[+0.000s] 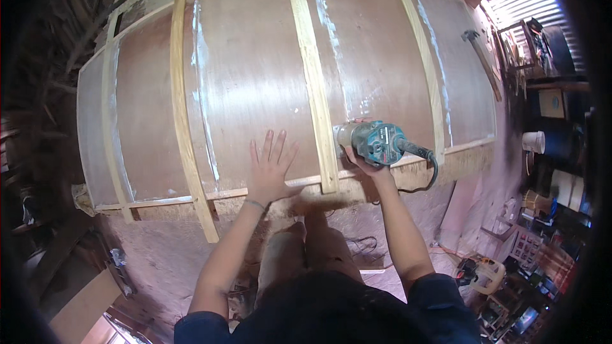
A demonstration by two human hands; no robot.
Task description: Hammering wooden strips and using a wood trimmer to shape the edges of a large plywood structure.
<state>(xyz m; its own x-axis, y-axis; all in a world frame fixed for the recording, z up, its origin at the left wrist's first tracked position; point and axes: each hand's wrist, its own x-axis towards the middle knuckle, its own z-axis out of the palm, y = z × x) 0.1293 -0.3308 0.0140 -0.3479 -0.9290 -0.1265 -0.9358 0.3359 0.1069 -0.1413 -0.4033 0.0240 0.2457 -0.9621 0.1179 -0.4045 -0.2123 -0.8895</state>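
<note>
My left hand (273, 169) lies flat with fingers spread on the brown plywood panel (248, 64), close to its near edge. My right hand (370, 164) grips a teal and silver corded power tool, which looks like a router (380, 143). The tool is tilted on its side, its silver end against or right beside the middle wooden strip (309, 64). A black cord runs from its teal end and loops down past the panel's edge. Most of my right fingers are hidden behind the tool. White smears of glue or filler (203, 83) run along the panel beside the strips.
More pale strips cross the panel, one (182, 102) left and one (417, 44) right, their near ends overhanging the edge. A hammer (482, 64) lies at the far right. Shelves with clutter and a white bucket (533, 143) stand beyond. A yellowish tool (488, 275) sits on the floor.
</note>
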